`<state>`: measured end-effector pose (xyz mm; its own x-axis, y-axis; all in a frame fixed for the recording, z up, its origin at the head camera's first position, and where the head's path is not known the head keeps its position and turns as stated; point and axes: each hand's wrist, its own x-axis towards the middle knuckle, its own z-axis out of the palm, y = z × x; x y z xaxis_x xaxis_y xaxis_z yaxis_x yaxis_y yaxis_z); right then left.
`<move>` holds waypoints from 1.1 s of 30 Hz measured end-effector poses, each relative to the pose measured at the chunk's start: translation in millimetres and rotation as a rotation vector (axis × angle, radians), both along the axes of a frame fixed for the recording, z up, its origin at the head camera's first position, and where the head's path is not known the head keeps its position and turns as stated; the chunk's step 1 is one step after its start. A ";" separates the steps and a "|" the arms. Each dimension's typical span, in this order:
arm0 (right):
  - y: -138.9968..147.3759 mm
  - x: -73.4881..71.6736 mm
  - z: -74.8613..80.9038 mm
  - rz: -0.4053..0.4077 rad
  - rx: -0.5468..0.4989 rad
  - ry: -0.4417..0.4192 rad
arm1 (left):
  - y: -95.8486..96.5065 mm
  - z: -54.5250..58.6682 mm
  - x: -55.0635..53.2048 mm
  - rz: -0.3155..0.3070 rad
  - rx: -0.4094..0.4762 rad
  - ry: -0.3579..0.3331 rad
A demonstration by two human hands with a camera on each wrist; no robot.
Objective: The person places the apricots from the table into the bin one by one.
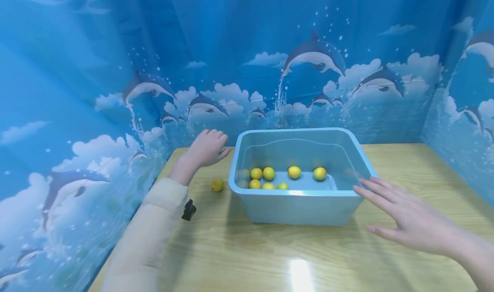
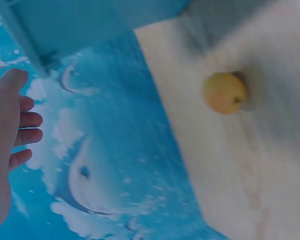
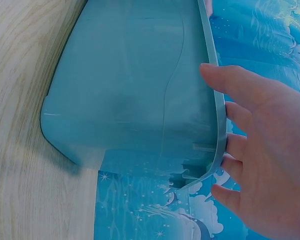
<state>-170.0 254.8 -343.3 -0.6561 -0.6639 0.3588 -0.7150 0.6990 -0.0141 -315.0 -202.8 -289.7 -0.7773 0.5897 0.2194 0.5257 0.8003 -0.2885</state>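
Note:
A light blue plastic bin (image 1: 299, 208) stands on the table, with several small yellow-orange fruits (image 1: 294, 172) on its floor, mostly toward the left. Beside its left wall my left hand (image 1: 204, 148) hovers with loosely bent fingers and nothing in them. In the left wrist view that hand (image 2: 7, 135) is apart from a single round fruit (image 2: 225, 93), which lies on the wood outside the bin. My right hand (image 1: 413, 217) has its fingers spread and fairly straight at the bin's front right corner. The right wrist view shows its fingertips at the rim (image 3: 220, 127); whether they press is unclear.
A pale wooden table (image 1: 247, 257) carries everything. Blue curtains (image 1: 239, 47) printed with dolphins hang behind it and at both sides. A small black device (image 1: 188, 210) sits at the left wrist.

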 end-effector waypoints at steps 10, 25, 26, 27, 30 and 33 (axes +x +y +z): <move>2.1 0.2 -1.5 0.008 -0.006 0.027 | -26.6 -51.6 2.0 0.066 0.019 -0.048; 1.4 0.7 -3.7 0.000 0.001 0.023 | -39.1 -107.6 11.7 0.131 -0.069 -0.140; 1.2 0.7 -3.8 0.000 0.001 0.022 | -39.7 -110.3 12.4 0.135 -0.071 -0.142; 1.0 0.8 -3.7 0.000 0.001 0.021 | -40.1 -112.6 13.0 0.140 -0.075 -0.143; 0.2 0.7 -3.1 0.003 -0.002 0.019 | -41.2 -118.8 14.9 0.160 -0.070 -0.153; -0.4 0.4 -2.1 0.005 -0.002 0.026 | -41.4 -124.2 15.6 0.192 -0.063 -0.187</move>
